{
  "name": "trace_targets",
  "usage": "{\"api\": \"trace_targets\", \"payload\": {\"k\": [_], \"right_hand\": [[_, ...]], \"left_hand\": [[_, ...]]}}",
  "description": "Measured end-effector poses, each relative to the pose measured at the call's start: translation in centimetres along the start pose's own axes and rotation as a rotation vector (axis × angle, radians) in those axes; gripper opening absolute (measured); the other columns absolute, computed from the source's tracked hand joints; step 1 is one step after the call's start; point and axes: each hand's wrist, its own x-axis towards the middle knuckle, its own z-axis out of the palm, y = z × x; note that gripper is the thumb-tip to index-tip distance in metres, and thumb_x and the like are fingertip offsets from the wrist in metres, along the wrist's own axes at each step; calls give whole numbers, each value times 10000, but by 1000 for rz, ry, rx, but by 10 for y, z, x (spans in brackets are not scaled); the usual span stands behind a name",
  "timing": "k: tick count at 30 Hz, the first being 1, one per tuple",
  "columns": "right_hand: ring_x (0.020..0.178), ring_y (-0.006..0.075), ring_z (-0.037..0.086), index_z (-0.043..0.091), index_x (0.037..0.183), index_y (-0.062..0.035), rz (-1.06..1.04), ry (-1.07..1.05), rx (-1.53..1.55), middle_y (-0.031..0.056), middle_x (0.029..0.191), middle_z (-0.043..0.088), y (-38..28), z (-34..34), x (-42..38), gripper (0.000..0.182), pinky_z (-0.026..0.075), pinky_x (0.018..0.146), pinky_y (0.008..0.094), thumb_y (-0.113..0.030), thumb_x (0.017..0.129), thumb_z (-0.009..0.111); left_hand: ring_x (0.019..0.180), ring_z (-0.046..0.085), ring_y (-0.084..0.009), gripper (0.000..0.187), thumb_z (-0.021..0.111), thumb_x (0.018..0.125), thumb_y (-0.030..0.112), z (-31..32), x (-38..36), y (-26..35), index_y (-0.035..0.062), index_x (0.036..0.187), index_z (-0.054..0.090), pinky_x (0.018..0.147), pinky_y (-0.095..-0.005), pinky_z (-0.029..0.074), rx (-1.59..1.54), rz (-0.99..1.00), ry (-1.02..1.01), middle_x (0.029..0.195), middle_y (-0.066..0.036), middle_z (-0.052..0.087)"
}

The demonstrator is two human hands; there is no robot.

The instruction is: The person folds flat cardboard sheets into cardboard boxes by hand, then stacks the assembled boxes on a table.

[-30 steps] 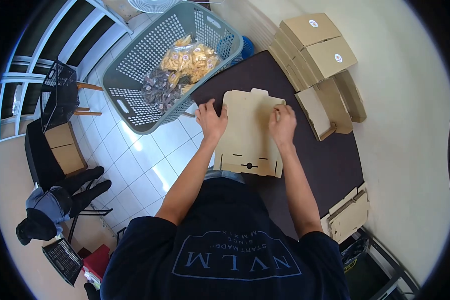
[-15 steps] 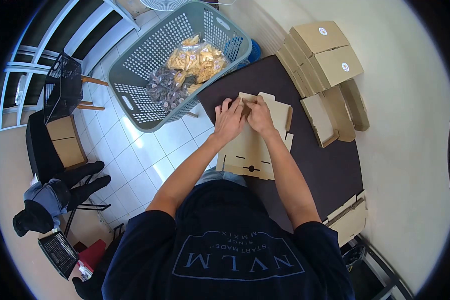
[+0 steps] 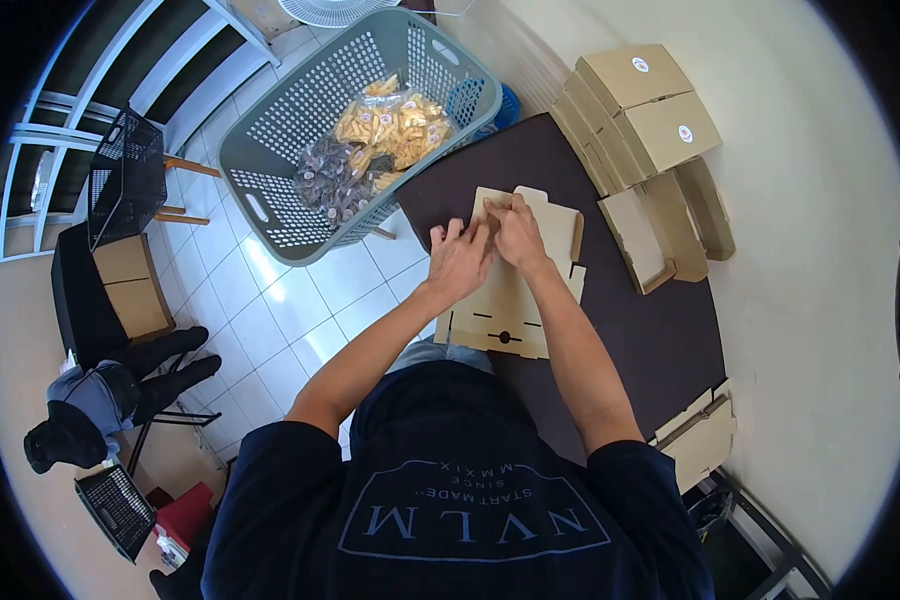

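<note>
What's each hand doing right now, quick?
Left hand: pressing down on the flat cardboard box blank, fingers bent.
Right hand: pinching a fold at the blank's upper edge.

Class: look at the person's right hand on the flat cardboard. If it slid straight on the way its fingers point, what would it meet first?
The right hand points up-left across the flat cardboard box blank; first it would probably meet the blank's far flap, then the grey laundry basket. Depth is uncertain.

- We see a grey basket [image 3: 270,150] holding snack bags [image 3: 375,140].
- We see folded boxes [image 3: 650,110] stacked beside the dark table [image 3: 660,330].
</note>
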Motion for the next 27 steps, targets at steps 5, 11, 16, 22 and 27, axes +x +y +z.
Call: {"api": "trace_targets", "payload": {"k": [5, 11, 16, 22, 27], "right_hand": [[1080, 378, 614, 683, 1288, -172, -12, -7, 28, 190, 1173, 612, 5, -14, 2, 462, 510, 978, 415, -64, 840, 641], [948, 333, 709, 691, 1233, -140, 237, 175, 362, 203, 1046, 724, 47, -41, 8, 399, 552, 884, 417, -88, 843, 623], [950, 359, 704, 670, 1224, -146, 332, 132, 207, 182, 1002, 729, 69, -36, 15, 397, 545, 883, 444, -94, 836, 606], [798, 289, 729, 678, 1156, -69, 263, 144, 195, 175, 870, 725, 69, -37, 9, 302, 564, 777, 403, -37, 864, 607], [925, 384, 683, 708, 1099, -73, 120, 286, 104, 208, 986, 698, 58, -35, -9, 284, 551, 858, 452, -22, 865, 556]], "left_hand": [[1049, 512, -317, 373, 702, 829, 190, -16, -5, 16, 49, 1154, 583, 838, -476, 361, -82, -16, -8, 1138, -163, 643], [936, 605, -326, 279, 637, 863, 58, -3, 7, 35, 34, 1137, 596, 829, -435, 479, -545, -44, 113, 977, -167, 614], [832, 666, -392, 336, 599, 875, 31, 21, 50, 29, 44, 1211, 589, 763, -491, 530, -554, -210, 122, 921, -212, 666], [890, 667, -436, 469, 573, 894, 91, 23, 91, 10, 76, 1362, 563, 826, -525, 543, -413, -194, -91, 977, -237, 687], [948, 668, -395, 478, 570, 928, 176, 43, 74, 16, 108, 1401, 555, 871, -490, 536, -194, -85, -33, 1042, -203, 702]]}}
